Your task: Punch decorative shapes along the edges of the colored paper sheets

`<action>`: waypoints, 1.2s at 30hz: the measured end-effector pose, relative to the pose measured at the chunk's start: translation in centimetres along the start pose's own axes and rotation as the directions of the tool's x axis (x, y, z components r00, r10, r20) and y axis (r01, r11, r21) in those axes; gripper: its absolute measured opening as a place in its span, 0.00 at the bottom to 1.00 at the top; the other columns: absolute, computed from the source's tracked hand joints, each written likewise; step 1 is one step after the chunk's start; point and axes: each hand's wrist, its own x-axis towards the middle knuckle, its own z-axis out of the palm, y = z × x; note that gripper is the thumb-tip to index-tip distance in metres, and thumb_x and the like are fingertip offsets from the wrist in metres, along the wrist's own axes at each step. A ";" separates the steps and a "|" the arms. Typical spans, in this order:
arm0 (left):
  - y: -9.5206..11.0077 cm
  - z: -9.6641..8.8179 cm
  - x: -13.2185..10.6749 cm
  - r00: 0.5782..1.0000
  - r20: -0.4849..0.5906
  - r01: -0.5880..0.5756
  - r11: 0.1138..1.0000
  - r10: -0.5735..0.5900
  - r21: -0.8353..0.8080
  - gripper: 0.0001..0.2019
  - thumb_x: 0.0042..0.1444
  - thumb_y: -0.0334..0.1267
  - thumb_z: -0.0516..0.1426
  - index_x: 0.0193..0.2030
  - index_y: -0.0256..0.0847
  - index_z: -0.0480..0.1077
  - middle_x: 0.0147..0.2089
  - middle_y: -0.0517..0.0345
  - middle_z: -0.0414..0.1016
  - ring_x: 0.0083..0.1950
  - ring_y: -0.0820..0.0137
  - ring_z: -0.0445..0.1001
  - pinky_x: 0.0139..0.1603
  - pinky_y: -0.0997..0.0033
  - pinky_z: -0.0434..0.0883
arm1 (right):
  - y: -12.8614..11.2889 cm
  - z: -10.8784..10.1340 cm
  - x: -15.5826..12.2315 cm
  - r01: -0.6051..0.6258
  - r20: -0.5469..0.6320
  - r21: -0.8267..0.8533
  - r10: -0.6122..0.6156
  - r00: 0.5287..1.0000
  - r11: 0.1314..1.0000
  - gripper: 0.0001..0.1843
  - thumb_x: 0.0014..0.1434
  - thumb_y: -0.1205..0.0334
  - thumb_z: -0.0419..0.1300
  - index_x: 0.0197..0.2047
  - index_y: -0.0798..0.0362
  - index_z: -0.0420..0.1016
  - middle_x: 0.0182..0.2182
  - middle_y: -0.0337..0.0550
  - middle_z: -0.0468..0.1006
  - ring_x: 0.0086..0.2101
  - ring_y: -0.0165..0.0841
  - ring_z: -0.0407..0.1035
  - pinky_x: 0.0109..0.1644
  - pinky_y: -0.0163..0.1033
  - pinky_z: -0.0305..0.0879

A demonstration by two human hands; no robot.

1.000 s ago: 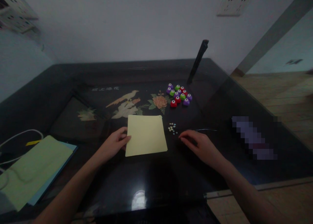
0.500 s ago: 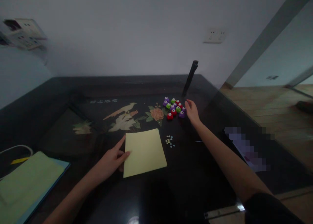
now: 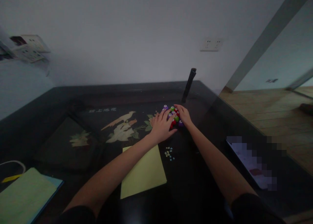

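A tight cluster of small red, green and purple toys (image 3: 176, 118), each with a white eye-like dot, sits on the dark tabletop between my hands. My left hand (image 3: 160, 126) lies over its left side with fingers spread, covering part of it. Against the right side rests my right hand (image 3: 184, 114), fingers extended and loosely curved around the edge, gripping nothing visible. Under my left forearm is a pale yellow square sheet of paper (image 3: 146, 175). Tiny light pieces (image 3: 168, 153), star-like in outline, are scattered just right of the sheet.
A black upright post-like object (image 3: 189, 85) stands behind the toys. At the left lie green and blue sheets (image 3: 26, 193) beside a white cable (image 3: 17, 162). A partly blurred phone-like slab (image 3: 249, 165) is on the right. The wall has a socket (image 3: 211, 45).
My left hand has left the yellow paper and moved forward and right onto the toys. My right hand has shifted slightly left against them. The camera view has tilted a little.
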 end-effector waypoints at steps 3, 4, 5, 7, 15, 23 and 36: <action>-1.4 3.3 3.5 0.998 0.058 0.029 1.000 -0.029 0.001 0.45 0.50 0.52 0.62 0.70 0.43 0.46 0.74 0.44 0.38 0.73 0.47 0.32 0.65 0.32 0.41 | 0.1 0.9 0.1 0.006 0.021 -0.014 -0.006 1.000 1.000 0.23 0.63 0.51 0.47 0.46 0.54 0.78 0.47 0.49 0.79 0.48 0.38 0.72 0.55 0.44 0.63; -2.1 3.8 4.1 0.997 0.074 0.031 1.000 -0.031 -0.004 0.46 0.49 0.54 0.61 0.70 0.42 0.45 0.74 0.43 0.37 0.73 0.45 0.30 0.64 0.29 0.41 | 0.1 1.2 0.2 0.007 0.026 -0.021 -0.007 1.000 1.000 0.23 0.63 0.51 0.47 0.45 0.54 0.78 0.46 0.49 0.79 0.48 0.38 0.72 0.55 0.44 0.63; -2.9 4.2 4.5 0.995 0.094 0.023 1.000 -0.022 -0.011 0.48 0.48 0.57 0.62 0.70 0.43 0.44 0.74 0.43 0.36 0.72 0.44 0.29 0.63 0.28 0.40 | 0.1 1.5 0.3 0.008 0.031 -0.028 -0.007 1.000 1.000 0.22 0.63 0.51 0.47 0.44 0.54 0.78 0.46 0.50 0.79 0.48 0.39 0.72 0.55 0.45 0.63; -4.4 4.5 5.0 0.991 0.134 0.004 1.000 -0.001 -0.027 0.51 0.45 0.61 0.61 0.71 0.44 0.44 0.74 0.44 0.35 0.72 0.43 0.27 0.63 0.27 0.40 | 0.1 1.9 0.5 0.014 0.045 -0.039 -0.012 0.999 0.999 0.22 0.63 0.52 0.47 0.43 0.53 0.79 0.45 0.49 0.80 0.47 0.39 0.72 0.54 0.45 0.63; -7.7 4.2 5.1 0.982 0.186 -0.006 0.998 0.017 -0.063 0.50 0.45 0.64 0.59 0.69 0.37 0.49 0.72 0.39 0.47 0.72 0.48 0.39 0.67 0.42 0.46 | -1.0 4.5 2.9 0.092 0.199 -0.025 -0.085 0.976 0.995 0.20 0.63 0.50 0.50 0.46 0.51 0.78 0.47 0.47 0.79 0.50 0.38 0.71 0.58 0.45 0.61; -11.1 3.9 4.5 0.981 0.194 0.011 0.994 0.010 -0.105 0.55 0.38 0.66 0.62 0.70 0.42 0.48 0.73 0.40 0.41 0.72 0.40 0.30 0.64 0.30 0.42 | -1.8 6.5 3.6 0.154 0.328 -0.021 -0.138 0.935 0.988 0.20 0.64 0.48 0.50 0.50 0.48 0.76 0.49 0.44 0.78 0.51 0.38 0.70 0.59 0.47 0.60; -13.7 2.2 -1.8 0.994 0.111 0.006 0.990 0.010 -0.143 0.49 0.45 0.61 0.62 0.68 0.37 0.50 0.72 0.36 0.43 0.72 0.47 0.39 0.69 0.48 0.47 | -5.2 10.1 0.4 0.270 0.445 0.040 -0.258 0.857 0.962 0.19 0.64 0.51 0.52 0.50 0.50 0.76 0.48 0.45 0.78 0.49 0.37 0.70 0.57 0.45 0.60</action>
